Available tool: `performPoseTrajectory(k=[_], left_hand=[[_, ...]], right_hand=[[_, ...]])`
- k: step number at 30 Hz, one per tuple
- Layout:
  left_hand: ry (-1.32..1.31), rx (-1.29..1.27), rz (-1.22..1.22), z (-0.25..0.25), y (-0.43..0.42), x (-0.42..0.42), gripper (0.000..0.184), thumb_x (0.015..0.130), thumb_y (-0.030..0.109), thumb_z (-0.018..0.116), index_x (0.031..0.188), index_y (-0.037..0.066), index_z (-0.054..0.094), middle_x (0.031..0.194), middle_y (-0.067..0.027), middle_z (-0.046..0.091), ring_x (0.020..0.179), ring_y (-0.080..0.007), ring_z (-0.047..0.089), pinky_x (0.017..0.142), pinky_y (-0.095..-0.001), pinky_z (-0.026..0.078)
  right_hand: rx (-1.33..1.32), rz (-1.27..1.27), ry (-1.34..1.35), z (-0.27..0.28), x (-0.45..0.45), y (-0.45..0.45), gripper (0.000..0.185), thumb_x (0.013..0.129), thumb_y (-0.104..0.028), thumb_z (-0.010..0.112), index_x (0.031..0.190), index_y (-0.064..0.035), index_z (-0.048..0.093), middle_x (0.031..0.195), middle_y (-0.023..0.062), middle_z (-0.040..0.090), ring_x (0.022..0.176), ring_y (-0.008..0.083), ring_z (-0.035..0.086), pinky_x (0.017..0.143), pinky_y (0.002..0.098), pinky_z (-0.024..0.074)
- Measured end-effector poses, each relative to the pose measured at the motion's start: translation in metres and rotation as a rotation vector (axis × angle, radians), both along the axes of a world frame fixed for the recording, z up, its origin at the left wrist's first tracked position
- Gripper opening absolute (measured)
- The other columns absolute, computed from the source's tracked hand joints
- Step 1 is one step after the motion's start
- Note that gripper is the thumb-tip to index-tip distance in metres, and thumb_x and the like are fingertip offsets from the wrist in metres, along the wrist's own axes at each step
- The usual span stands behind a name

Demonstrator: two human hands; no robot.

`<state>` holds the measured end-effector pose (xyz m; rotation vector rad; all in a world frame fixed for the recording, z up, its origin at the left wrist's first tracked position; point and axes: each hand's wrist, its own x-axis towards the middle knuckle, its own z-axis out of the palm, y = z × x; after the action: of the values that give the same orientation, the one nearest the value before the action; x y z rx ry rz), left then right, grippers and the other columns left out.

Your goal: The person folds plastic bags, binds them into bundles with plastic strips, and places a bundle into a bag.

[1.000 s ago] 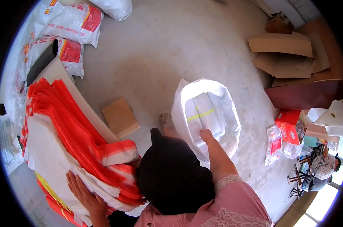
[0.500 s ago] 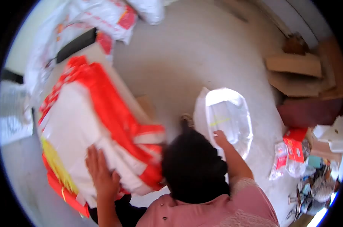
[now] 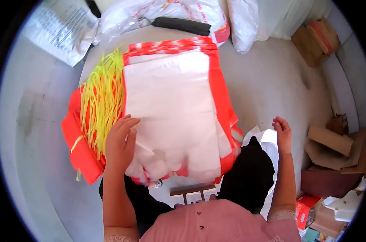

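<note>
A stack of flat white plastic bags with red edges (image 3: 171, 88) lies in front of me, partly across my lap. My left hand (image 3: 121, 139) is at its left edge, fingers apart, with nothing held. Beside the stack hangs a thick bundle of yellow strips (image 3: 102, 101), next to folded red material (image 3: 86, 149) with a yellow tie around it. My right hand (image 3: 283, 131) is raised to the right of my knee, fingers loosely bent and nothing visible in them. Under it stands a white bag (image 3: 267, 139), partly hidden by my leg.
A black bar-shaped object (image 3: 181, 26) lies beyond the stack, before large white sacks (image 3: 203, 16). To the right are cardboard boxes (image 3: 317, 40), an opened carton (image 3: 332, 149) and a red box (image 3: 306, 209). A printed white sack (image 3: 62, 30) stands at far left.
My view has swung from the white bag on the right back to the stack. My right hand has come up out of the bag's opening. My left hand remains by the stack's near left side.
</note>
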<state>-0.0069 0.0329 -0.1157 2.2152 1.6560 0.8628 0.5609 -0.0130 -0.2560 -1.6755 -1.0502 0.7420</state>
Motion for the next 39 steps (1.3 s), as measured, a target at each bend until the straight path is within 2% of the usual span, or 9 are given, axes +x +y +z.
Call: performPoseTrajectory(k=[2, 7, 11, 16, 28, 31, 34, 37, 39], left_hand=[[-0.154, -0.019, 0.024, -0.028, 0.002, -0.025, 0.024, 0.1, 0.005, 0.055, 0.115, 0.003, 0.073, 0.122, -0.0163, 0.071, 0.131, -0.0386, 0.059, 0.112, -0.0468, 0.046], [-0.02, -0.029, -0.15, -0.012, 0.004, -0.038, 0.028, 0.106, 0.014, 0.05, 0.102, 0.003, 0.075, 0.128, -0.0137, 0.07, 0.137, -0.0396, 0.054, 0.116, -0.0485, 0.042], [-0.132, -0.123, -0.151, -0.019, -0.003, -0.049, 0.032, 0.108, 0.019, 0.049, 0.101, 0.003, 0.076, 0.133, -0.0124, 0.069, 0.143, -0.04, 0.048, 0.119, -0.0482, 0.039], [-0.159, -0.22, -0.154, -0.019, -0.006, -0.063, 0.04, 0.11, 0.025, 0.045, 0.101, 0.004, 0.078, 0.148, -0.0129, 0.062, 0.151, -0.0418, 0.04, 0.122, -0.0492, 0.034], [-0.126, -0.233, -0.122, -0.021, 0.001, -0.062, 0.048, 0.11, 0.033, 0.042, 0.095, 0.005, 0.078, 0.167, -0.0163, 0.04, 0.16, -0.0437, 0.021, 0.128, -0.0491, 0.022], [-0.138, -0.17, -0.138, -0.026, 0.004, -0.061, 0.049, 0.109, 0.036, 0.043, 0.091, 0.005, 0.076, 0.169, -0.0178, 0.037, 0.161, -0.0447, 0.017, 0.129, -0.0501, 0.019], [-0.165, -0.149, -0.148, -0.025, 0.006, -0.06, 0.049, 0.107, 0.042, 0.047, 0.091, 0.006, 0.075, 0.17, -0.0181, 0.036, 0.162, -0.0454, 0.014, 0.128, -0.052, 0.019], [-0.18, -0.145, -0.135, -0.019, 0.007, -0.053, 0.021, 0.096, 0.023, 0.067, 0.092, 0.004, 0.074, 0.166, -0.0196, 0.04, 0.159, -0.0484, 0.018, 0.126, -0.0544, 0.025], [-0.139, -0.149, -0.129, -0.019, 0.008, -0.047, 0.015, 0.091, 0.019, 0.074, 0.092, 0.003, 0.073, 0.165, -0.0196, 0.042, 0.159, -0.0486, 0.02, 0.125, -0.0545, 0.027]], right_hand=[[0.092, 0.135, 0.025, 0.059, -0.051, 0.019, 0.03, 0.105, -0.009, 0.059, 0.132, 0.0008, 0.065, 0.12, 0.0088, 0.071, 0.108, 0.0179, 0.067, 0.098, 0.0339, 0.0531], [0.04, 0.664, -0.067, 0.145, -0.197, 0.04, 0.029, 0.099, 0.002, 0.061, 0.127, -0.0002, 0.067, 0.116, 0.007, 0.073, 0.104, 0.0163, 0.067, 0.095, 0.0328, 0.0548], [0.206, 1.056, -0.467, 0.141, -0.298, 0.04, 0.025, 0.092, 0.0, 0.071, 0.117, -0.0033, 0.072, 0.109, 0.0128, 0.074, 0.098, 0.0283, 0.073, 0.087, 0.0368, 0.0586], [0.438, 1.031, -0.815, 0.103, -0.362, 0.052, 0.03, 0.08, 0.001, 0.074, 0.108, -0.0069, 0.071, 0.105, 0.0103, 0.068, 0.096, 0.031, 0.068, 0.081, 0.0404, 0.0577], [0.893, 1.12, -0.834, 0.091, -0.386, 0.05, 0.037, 0.071, -0.002, 0.073, 0.107, -0.0112, 0.073, 0.114, 0.0073, 0.067, 0.099, 0.0277, 0.066, 0.084, 0.0394, 0.0576], [0.903, 1.158, -0.592, 0.092, -0.384, 0.053, 0.04, 0.075, -0.007, 0.071, 0.115, -0.0056, 0.068, 0.108, 0.0138, 0.065, 0.092, 0.0334, 0.063, 0.078, 0.0443, 0.0531], [0.639, 0.952, -0.193, 0.081, -0.375, 0.056, 0.031, 0.084, -0.007, 0.07, 0.114, -0.0032, 0.067, 0.105, 0.0103, 0.068, 0.088, 0.0264, 0.065, 0.075, 0.0385, 0.0525], [-0.454, 0.593, 0.319, 0.09, -0.365, 0.062, 0.019, 0.1, -0.014, 0.069, 0.114, -0.0026, 0.071, 0.11, 0.0067, 0.07, 0.096, 0.0178, 0.066, 0.086, 0.032, 0.0526], [-0.321, 0.545, 0.524, 0.091, -0.366, 0.06, 0.029, 0.101, -0.014, 0.069, 0.125, 0.0007, 0.064, 0.11, 0.0046, 0.069, 0.097, 0.014, 0.064, 0.09, 0.0317, 0.0529]])
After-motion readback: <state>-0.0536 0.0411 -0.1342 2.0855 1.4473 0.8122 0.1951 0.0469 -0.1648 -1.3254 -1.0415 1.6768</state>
